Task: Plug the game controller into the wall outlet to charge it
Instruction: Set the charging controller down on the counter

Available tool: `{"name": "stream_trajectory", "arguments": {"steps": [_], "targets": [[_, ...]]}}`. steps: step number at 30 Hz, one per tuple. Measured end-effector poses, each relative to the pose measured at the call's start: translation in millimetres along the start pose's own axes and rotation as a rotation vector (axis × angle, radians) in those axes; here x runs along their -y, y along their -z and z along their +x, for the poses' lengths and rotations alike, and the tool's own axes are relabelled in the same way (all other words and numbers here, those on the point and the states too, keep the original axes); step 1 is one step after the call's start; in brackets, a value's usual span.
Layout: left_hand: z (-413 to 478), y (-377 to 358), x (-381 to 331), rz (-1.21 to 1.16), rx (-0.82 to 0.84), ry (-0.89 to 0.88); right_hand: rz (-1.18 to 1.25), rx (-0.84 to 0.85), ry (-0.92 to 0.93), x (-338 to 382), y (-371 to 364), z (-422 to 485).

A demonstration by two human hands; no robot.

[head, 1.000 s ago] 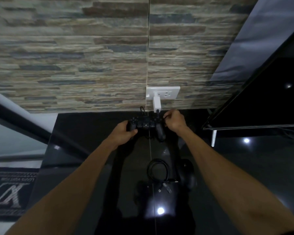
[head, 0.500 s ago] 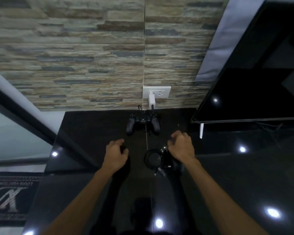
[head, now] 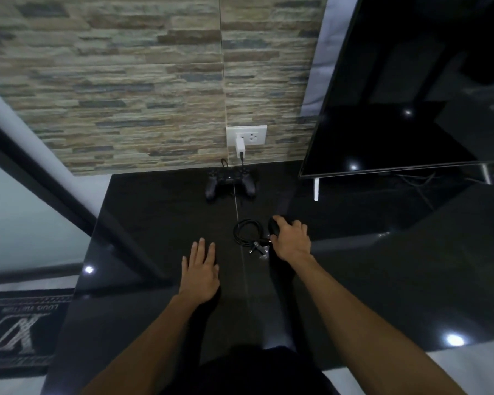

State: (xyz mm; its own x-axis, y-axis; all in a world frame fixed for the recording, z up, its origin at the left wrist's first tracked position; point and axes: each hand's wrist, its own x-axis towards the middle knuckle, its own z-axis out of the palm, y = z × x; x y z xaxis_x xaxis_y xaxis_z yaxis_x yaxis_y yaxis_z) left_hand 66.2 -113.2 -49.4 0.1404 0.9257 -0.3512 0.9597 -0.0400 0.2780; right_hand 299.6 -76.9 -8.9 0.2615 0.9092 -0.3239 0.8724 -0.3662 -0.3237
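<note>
Television (head: 411,89): far right, on black floor (head: 154,218). Game controller (head: 230,183): far, below wall outlet (head: 246,135), cabled to white charger (head: 240,144). Left hand (head: 200,270): flat, released. Right hand (head: 291,238): curled beside coiled cable (head: 247,231); grasp unclear.

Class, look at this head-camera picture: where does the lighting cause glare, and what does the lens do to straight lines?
Head view: bright ceiling-light spots glare off the glossy black floor and the television; the dark controller nearly blends into the floor; the wide lens tilts the stone wall and the television's edges.
</note>
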Motion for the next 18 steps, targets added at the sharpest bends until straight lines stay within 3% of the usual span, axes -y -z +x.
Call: {"name": "stream_trajectory", "arguments": {"steps": [10, 18], "targets": [[22.7, 11.4, -32.3, -0.072, 0.071, 0.073, 0.11, -0.078, -0.027, -48.5, 35.9, 2.4], [64.1, 23.7, -135.5, -0.113, 0.072, -0.127, 0.119, -0.151, -0.146, -118.0, 87.9, 59.6]]}}
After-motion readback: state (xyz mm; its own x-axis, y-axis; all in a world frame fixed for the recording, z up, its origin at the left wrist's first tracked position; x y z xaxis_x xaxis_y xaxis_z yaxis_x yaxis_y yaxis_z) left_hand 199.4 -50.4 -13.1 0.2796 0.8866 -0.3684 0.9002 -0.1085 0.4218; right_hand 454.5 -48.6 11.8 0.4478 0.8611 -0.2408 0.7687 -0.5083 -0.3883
